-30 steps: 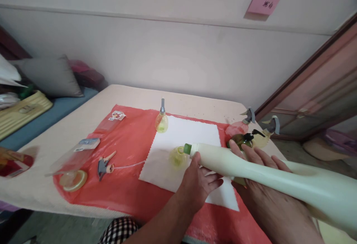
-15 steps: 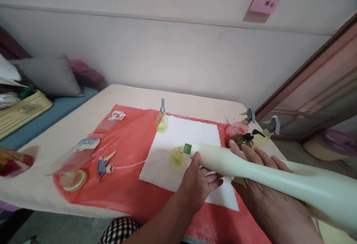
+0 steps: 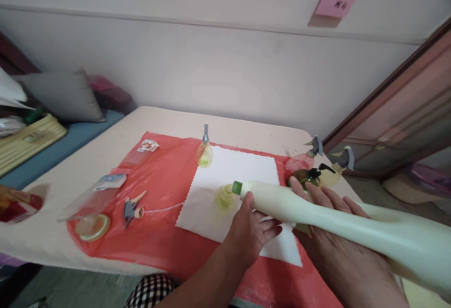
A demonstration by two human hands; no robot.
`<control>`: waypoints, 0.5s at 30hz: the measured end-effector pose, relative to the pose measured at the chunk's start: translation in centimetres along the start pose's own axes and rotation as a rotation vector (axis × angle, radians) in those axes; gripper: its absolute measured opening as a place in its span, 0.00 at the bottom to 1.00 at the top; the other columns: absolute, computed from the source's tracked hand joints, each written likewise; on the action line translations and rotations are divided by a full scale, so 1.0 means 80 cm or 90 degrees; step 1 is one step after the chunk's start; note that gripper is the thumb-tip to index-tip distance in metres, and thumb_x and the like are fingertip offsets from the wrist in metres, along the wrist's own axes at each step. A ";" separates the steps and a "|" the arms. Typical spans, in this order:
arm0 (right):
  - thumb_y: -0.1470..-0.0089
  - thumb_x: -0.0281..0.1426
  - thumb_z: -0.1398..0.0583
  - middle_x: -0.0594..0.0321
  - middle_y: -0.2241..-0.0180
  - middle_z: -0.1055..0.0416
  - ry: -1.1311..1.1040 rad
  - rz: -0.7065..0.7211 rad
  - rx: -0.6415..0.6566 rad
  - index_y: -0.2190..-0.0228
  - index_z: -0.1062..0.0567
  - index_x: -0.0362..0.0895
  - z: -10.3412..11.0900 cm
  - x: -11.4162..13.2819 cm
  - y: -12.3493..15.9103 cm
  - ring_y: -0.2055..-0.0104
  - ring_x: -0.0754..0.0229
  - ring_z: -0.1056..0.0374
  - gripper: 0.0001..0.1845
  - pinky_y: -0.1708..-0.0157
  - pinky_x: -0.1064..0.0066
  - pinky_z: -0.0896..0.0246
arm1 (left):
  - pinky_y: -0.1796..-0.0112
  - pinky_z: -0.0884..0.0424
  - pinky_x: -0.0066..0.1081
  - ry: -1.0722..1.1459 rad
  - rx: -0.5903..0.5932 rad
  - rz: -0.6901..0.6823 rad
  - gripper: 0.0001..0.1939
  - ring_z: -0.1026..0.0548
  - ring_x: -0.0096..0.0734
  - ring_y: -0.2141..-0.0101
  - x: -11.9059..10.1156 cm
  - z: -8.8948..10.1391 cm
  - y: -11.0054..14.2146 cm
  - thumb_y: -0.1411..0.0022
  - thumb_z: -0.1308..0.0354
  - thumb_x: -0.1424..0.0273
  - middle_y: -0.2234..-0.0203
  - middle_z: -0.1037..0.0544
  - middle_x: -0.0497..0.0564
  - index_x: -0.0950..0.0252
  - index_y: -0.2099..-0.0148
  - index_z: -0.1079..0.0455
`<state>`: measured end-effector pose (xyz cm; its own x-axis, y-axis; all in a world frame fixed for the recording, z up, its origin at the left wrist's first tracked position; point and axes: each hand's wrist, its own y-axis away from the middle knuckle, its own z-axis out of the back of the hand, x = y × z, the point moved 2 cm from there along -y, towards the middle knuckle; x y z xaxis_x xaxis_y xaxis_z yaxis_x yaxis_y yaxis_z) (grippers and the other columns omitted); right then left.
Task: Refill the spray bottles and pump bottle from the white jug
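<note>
A large pale green bottle (image 3: 338, 219) lies tilted nearly level across my hands, its narrow neck pointing left. My left hand (image 3: 248, 228) supports the neck from below, thumb against it near the green spout (image 3: 237, 188). Wrapped around the bottle's body and handle, my right hand (image 3: 338, 233) bears its weight. Just under the spout stands a small clear spray bottle without its top (image 3: 225, 199), holding yellow-green liquid, on a white sheet (image 3: 243, 167). Its likely trigger spray head (image 3: 132, 211), with a thin tube, lies to the left on red plastic (image 3: 165, 167).
Another spray bottle (image 3: 205, 150) stands behind on the sheet's left edge. More spray bottles, one pink (image 3: 299, 162), and a dark pump bottle (image 3: 303, 176) are at the right. A clear bag (image 3: 95, 195), a round lid (image 3: 93, 228) and a red jar (image 3: 19, 204) sit at the left.
</note>
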<state>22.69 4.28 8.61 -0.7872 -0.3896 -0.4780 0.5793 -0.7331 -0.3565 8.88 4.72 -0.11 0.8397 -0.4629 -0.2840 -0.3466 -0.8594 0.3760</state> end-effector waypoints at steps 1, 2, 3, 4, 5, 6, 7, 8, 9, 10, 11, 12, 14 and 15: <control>0.39 0.25 0.47 0.43 0.38 0.36 0.002 0.002 0.003 0.29 0.55 0.41 0.000 0.000 0.001 0.38 0.37 0.38 0.41 0.40 0.42 0.43 | 0.45 0.35 0.43 0.000 0.001 -0.002 0.37 0.26 0.47 0.49 0.000 0.000 0.000 0.38 0.45 0.45 0.45 0.27 0.62 0.65 0.37 0.35; 0.39 0.25 0.47 0.42 0.38 0.36 0.003 0.002 0.005 0.30 0.55 0.41 -0.001 0.000 0.001 0.38 0.37 0.38 0.40 0.40 0.42 0.43 | 0.45 0.35 0.43 0.001 0.002 -0.002 0.36 0.26 0.47 0.50 0.000 0.000 0.000 0.38 0.45 0.45 0.45 0.27 0.62 0.65 0.37 0.35; 0.40 0.25 0.48 0.42 0.38 0.37 0.003 0.002 0.008 0.30 0.54 0.41 -0.001 0.000 0.001 0.38 0.37 0.38 0.40 0.41 0.41 0.43 | 0.46 0.35 0.43 0.003 0.003 -0.002 0.36 0.25 0.47 0.50 0.000 0.000 -0.001 0.38 0.45 0.45 0.45 0.27 0.62 0.65 0.37 0.35; 0.40 0.25 0.48 0.42 0.38 0.37 0.003 0.001 0.010 0.30 0.54 0.40 -0.001 0.000 0.001 0.38 0.37 0.38 0.40 0.41 0.41 0.43 | 0.46 0.35 0.42 0.005 0.004 -0.001 0.36 0.25 0.46 0.50 0.001 0.001 -0.001 0.37 0.45 0.45 0.45 0.27 0.62 0.65 0.37 0.35; 0.39 0.25 0.47 0.41 0.38 0.36 0.002 0.000 0.007 0.30 0.53 0.40 -0.001 0.000 0.001 0.38 0.37 0.38 0.40 0.41 0.41 0.43 | 0.46 0.35 0.42 0.006 0.004 0.000 0.36 0.25 0.46 0.50 0.001 0.001 -0.002 0.37 0.46 0.45 0.45 0.27 0.62 0.65 0.37 0.35; 0.39 0.26 0.47 0.41 0.38 0.36 -0.001 0.000 0.004 0.30 0.53 0.40 -0.001 0.000 0.001 0.38 0.36 0.38 0.40 0.41 0.41 0.43 | 0.46 0.35 0.42 0.007 0.002 0.001 0.35 0.25 0.46 0.51 0.001 0.001 -0.002 0.36 0.47 0.45 0.45 0.27 0.62 0.65 0.37 0.35; 0.39 0.26 0.47 0.41 0.38 0.36 -0.004 0.001 0.001 0.30 0.53 0.40 0.000 0.000 0.000 0.38 0.37 0.39 0.40 0.41 0.41 0.43 | 0.46 0.35 0.42 0.006 -0.001 0.002 0.35 0.25 0.45 0.51 0.001 0.001 -0.003 0.36 0.47 0.45 0.45 0.27 0.62 0.65 0.37 0.35; 0.39 0.27 0.46 0.42 0.38 0.36 -0.007 0.000 0.001 0.30 0.53 0.41 0.000 0.000 0.000 0.38 0.37 0.39 0.40 0.41 0.41 0.43 | 0.46 0.34 0.42 0.005 -0.005 0.004 0.35 0.25 0.45 0.51 0.001 0.002 -0.003 0.35 0.48 0.45 0.45 0.27 0.62 0.66 0.37 0.35; 0.39 0.26 0.46 0.42 0.38 0.36 -0.008 -0.001 0.003 0.30 0.52 0.41 0.000 0.001 0.000 0.38 0.37 0.39 0.39 0.40 0.41 0.44 | 0.46 0.34 0.42 0.003 -0.008 0.004 0.35 0.25 0.45 0.51 0.001 0.001 -0.003 0.35 0.49 0.45 0.45 0.27 0.62 0.65 0.37 0.35; 0.40 0.26 0.46 0.43 0.37 0.37 -0.008 -0.002 0.009 0.30 0.51 0.42 0.000 0.001 0.000 0.38 0.37 0.39 0.39 0.40 0.42 0.44 | 0.46 0.34 0.42 0.002 -0.009 0.004 0.35 0.25 0.45 0.51 0.001 0.001 -0.003 0.35 0.49 0.45 0.45 0.27 0.62 0.65 0.37 0.35; 0.40 0.25 0.46 0.43 0.37 0.37 -0.006 -0.002 0.011 0.30 0.50 0.42 0.000 0.001 0.000 0.38 0.37 0.39 0.39 0.40 0.42 0.44 | 0.46 0.34 0.42 0.003 -0.008 0.004 0.35 0.25 0.45 0.51 0.001 0.001 -0.002 0.35 0.48 0.45 0.45 0.27 0.62 0.65 0.37 0.35; 0.40 0.25 0.46 0.43 0.37 0.37 -0.002 -0.003 0.013 0.30 0.50 0.41 0.000 0.000 0.000 0.38 0.37 0.38 0.39 0.40 0.42 0.44 | 0.46 0.34 0.42 0.004 -0.006 0.003 0.35 0.24 0.45 0.51 0.001 0.001 -0.002 0.35 0.48 0.45 0.45 0.27 0.61 0.65 0.37 0.35; 0.40 0.25 0.46 0.43 0.37 0.37 0.006 0.002 0.013 0.31 0.49 0.40 0.000 0.000 0.001 0.38 0.37 0.38 0.38 0.40 0.42 0.44 | 0.46 0.34 0.42 0.008 -0.004 0.000 0.35 0.24 0.45 0.52 0.001 0.001 -0.002 0.36 0.47 0.45 0.45 0.27 0.61 0.64 0.37 0.35; 0.40 0.25 0.46 0.42 0.37 0.36 0.007 0.005 0.012 0.31 0.49 0.40 0.000 0.000 0.001 0.38 0.36 0.38 0.38 0.40 0.42 0.44 | 0.46 0.34 0.42 0.010 -0.005 -0.001 0.35 0.24 0.45 0.52 0.001 0.001 -0.002 0.36 0.47 0.45 0.45 0.27 0.61 0.64 0.37 0.35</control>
<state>22.75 4.20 8.60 -0.7798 -0.3897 -0.4900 0.5816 -0.7404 -0.3369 9.00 4.79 -0.27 0.8463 -0.4585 -0.2713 -0.3424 -0.8582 0.3824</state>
